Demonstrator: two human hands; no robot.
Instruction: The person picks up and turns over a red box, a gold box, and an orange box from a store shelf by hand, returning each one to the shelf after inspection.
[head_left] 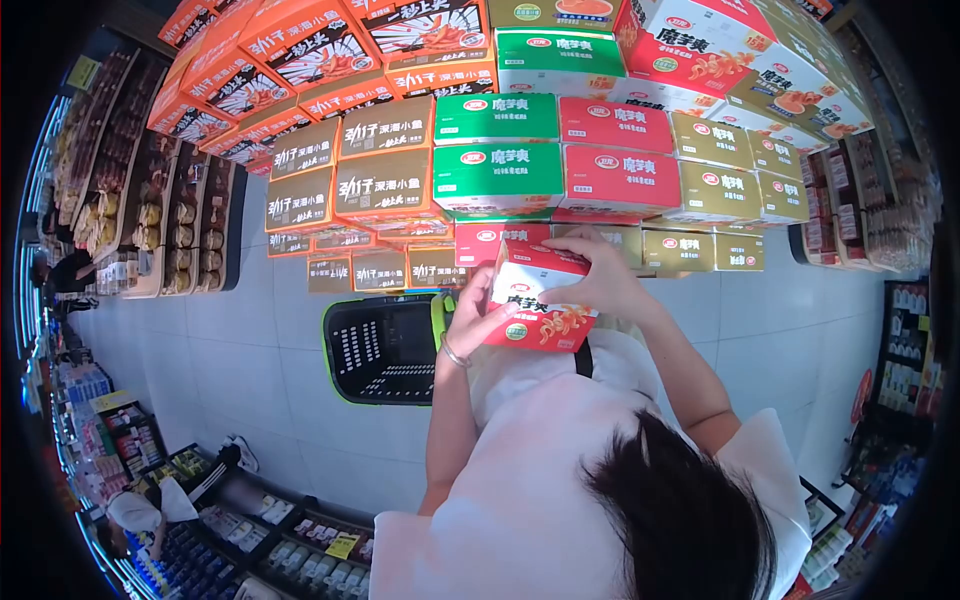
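Note:
A red-and-white snack box (548, 330) printed with orange pieces of food is held in front of my body. My left hand (476, 318) grips its left side, thumb lying across the front. On the right, my right hand (607, 278) has its fingers over the top edge and its thumb on the white upper face. A black shopping basket (328, 352) with a green rim is just left of my left wrist, its green handle close to the forearm. Stacked boxes, including a red box (476, 246), stand right behind the held one.
Ahead rises a tiered stack of green boxes (498, 178), gold boxes (718, 190) and orange boxes (315, 45). Shelves of packaged goods (150, 220) line both sides. Low shelving (300, 545) is behind me, and another person (150, 510) is at the lower left. Tiled floor (260, 400) surrounds me.

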